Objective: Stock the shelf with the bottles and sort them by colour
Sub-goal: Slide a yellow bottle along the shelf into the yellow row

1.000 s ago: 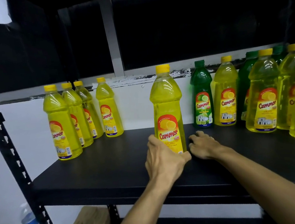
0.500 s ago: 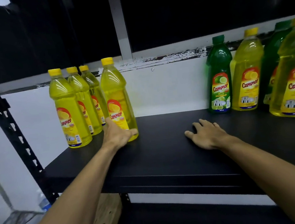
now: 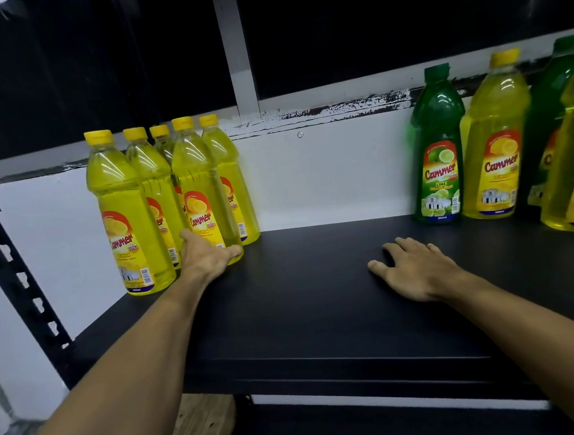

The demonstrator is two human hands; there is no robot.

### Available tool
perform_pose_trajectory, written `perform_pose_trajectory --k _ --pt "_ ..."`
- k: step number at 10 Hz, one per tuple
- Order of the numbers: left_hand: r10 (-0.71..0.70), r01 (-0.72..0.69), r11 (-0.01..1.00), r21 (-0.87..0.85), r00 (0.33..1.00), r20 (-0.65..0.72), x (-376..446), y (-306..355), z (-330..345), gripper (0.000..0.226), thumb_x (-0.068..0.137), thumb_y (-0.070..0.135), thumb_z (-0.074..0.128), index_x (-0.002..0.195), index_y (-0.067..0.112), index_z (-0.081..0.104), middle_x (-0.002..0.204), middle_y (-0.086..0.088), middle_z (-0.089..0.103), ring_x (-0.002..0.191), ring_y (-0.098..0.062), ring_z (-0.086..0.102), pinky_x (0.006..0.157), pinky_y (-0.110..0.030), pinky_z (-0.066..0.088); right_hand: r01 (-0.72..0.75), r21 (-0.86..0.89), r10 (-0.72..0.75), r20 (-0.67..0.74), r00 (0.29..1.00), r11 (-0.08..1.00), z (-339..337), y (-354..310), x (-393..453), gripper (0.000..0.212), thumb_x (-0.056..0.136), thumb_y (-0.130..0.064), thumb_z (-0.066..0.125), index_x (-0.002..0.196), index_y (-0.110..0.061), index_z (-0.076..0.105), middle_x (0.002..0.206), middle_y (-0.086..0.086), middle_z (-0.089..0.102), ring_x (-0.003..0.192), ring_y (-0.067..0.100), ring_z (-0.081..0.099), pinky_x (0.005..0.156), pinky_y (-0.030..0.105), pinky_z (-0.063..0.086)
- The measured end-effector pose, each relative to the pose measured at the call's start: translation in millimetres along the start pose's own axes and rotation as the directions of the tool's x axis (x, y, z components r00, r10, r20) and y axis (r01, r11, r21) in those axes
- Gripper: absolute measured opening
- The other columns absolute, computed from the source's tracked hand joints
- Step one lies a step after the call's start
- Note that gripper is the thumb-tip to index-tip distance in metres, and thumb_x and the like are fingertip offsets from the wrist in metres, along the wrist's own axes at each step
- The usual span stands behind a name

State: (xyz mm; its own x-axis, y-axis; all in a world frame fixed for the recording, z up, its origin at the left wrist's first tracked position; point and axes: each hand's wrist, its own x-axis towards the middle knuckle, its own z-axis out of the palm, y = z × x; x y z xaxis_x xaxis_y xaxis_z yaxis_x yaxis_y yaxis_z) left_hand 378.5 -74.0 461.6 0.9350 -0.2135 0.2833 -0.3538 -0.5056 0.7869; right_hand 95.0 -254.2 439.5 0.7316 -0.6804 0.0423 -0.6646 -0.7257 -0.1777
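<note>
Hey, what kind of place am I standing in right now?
Probably a stockroom or shop storage area. A black metal shelf on a slotted upright carries many identical Cammer bottles: a yellow group at left, a green lime bottle among yellow ones at right.

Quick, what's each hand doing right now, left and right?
Left hand: grips the base of a yellow bottle beside the yellow group.
Right hand: open, resting flat on the black shelf, holding nothing.

white wall (image 3: 327, 179) | dark window (image 3: 400, 19) | wooden pallet (image 3: 199, 426), floor level
</note>
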Motion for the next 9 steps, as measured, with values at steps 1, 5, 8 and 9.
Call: perform_pose_trajectory --k 1,5,8,9 --pt "0.011 -0.011 1.000 0.000 1.000 0.002 1.7 -1.2 1.9 0.095 0.066 0.037 0.088 0.134 0.010 0.026 0.125 -0.012 0.049 0.117 -0.033 0.050 0.094 -0.045 0.047 -0.003 -0.001 0.003 -0.003 1.000 1.000 1.2 0.0 1.1 0.071 0.097 -0.060 0.020 0.154 -0.018 0.019 0.161 0.006 0.012 0.149 0.020 0.006 0.120 0.042 0.005" --pt "0.037 -0.037 0.999 -0.008 0.999 0.004 5.0 -4.5 4.0 0.093 0.065 0.038 0.088 0.132 0.012 0.029 0.122 -0.010 0.051 0.114 -0.032 0.052 0.093 -0.046 0.049 -0.006 0.004 0.006 -0.003 1.000 1.000 1.2 -0.4 1.5 0.071 0.097 -0.060 0.020 0.154 -0.019 0.019 0.161 0.005 0.012 0.149 0.020 0.006 0.120 0.041 0.004" --pt "0.036 -0.036 0.999 -0.035 0.999 0.010 4.9 -6.6 4.5 0.096 0.066 0.039 0.088 0.136 0.014 0.027 0.125 -0.009 0.050 0.116 -0.032 0.051 0.094 -0.045 0.048 -0.005 0.004 0.005 0.000 1.000 1.000 0.5 -1.3 -0.9 0.070 0.097 -0.060 0.020 0.154 -0.018 0.019 0.161 0.005 0.012 0.149 0.020 0.006 0.120 0.041 0.004" --pt "0.024 -0.023 0.999 -0.040 0.999 0.024 4.8 -6.7 5.0 0.096 0.068 0.039 0.087 0.137 0.014 0.025 0.125 -0.009 0.050 0.116 -0.032 0.051 0.093 -0.045 0.047 -0.003 0.001 0.003 0.002 1.000 1.000 0.0 -1.8 -1.1 0.070 0.097 -0.060 0.020 0.154 -0.018 0.018 0.161 0.005 0.012 0.149 0.020 0.006 0.120 0.041 0.004"
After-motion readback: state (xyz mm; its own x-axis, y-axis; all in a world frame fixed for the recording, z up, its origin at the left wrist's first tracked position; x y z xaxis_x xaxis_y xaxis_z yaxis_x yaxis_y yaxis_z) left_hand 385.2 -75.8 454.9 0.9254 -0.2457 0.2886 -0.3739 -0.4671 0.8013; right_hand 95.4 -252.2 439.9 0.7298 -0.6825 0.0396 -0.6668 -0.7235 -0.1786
